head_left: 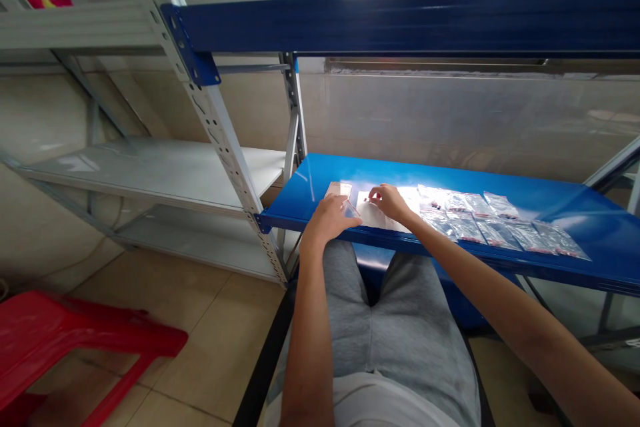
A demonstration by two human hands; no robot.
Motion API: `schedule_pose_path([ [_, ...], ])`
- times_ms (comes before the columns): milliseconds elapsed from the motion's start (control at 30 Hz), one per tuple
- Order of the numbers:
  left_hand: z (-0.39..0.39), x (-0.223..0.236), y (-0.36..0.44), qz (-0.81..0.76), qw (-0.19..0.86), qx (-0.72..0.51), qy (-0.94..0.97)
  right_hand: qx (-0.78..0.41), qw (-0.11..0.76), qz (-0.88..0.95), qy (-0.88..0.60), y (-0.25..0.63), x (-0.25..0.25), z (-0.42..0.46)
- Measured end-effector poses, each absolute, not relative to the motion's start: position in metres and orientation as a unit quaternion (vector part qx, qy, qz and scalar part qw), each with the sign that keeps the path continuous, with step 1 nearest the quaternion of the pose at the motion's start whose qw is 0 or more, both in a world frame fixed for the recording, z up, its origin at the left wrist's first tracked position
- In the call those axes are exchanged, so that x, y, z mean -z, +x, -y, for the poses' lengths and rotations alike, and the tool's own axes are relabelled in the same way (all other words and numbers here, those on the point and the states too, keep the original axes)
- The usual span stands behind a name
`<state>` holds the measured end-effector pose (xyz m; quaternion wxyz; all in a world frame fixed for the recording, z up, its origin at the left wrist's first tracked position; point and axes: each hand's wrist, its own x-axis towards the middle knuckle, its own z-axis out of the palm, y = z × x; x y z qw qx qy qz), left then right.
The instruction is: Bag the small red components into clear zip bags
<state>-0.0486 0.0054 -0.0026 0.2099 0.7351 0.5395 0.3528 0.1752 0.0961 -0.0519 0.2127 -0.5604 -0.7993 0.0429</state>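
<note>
My left hand point(328, 219) rests at the front edge of the blue shelf, its thumb and fingers around a clear, flat plastic case point(352, 209). A pale panel with a pinkish rim point(339, 189) shows just beyond its fingers; whether it belongs to the case I cannot tell. My right hand point(391, 203) is closed in a pinch over a white sheet point(380, 218). Tiny dark specks show by its fingertips, too small to name. Right of the sheet lie several clear plastic bags point(500, 232) with small reddish pieces inside, in two rough rows.
The blue shelf point(565, 197) spans my front, with a thick blue beam point(380, 23) above it. Left stand a perforated metal upright point(220, 127) and grey shelves point(150, 163). A red plastic stool point(90, 330) is on the floor at lower left.
</note>
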Motion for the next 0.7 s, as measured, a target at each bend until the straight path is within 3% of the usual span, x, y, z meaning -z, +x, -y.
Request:
schedule_pose_path([
  [433,-0.007,0.001,-0.055,-0.528,0.196,-0.29,0.774,-0.045,0.21,0.796,-0.566,0.173,0.043,-0.094],
  [700,-0.011,0.004,-0.045,-0.512,0.198,-0.316,0.774,-0.155,0.346,0.749,-0.543,0.181,0.023,-0.068],
])
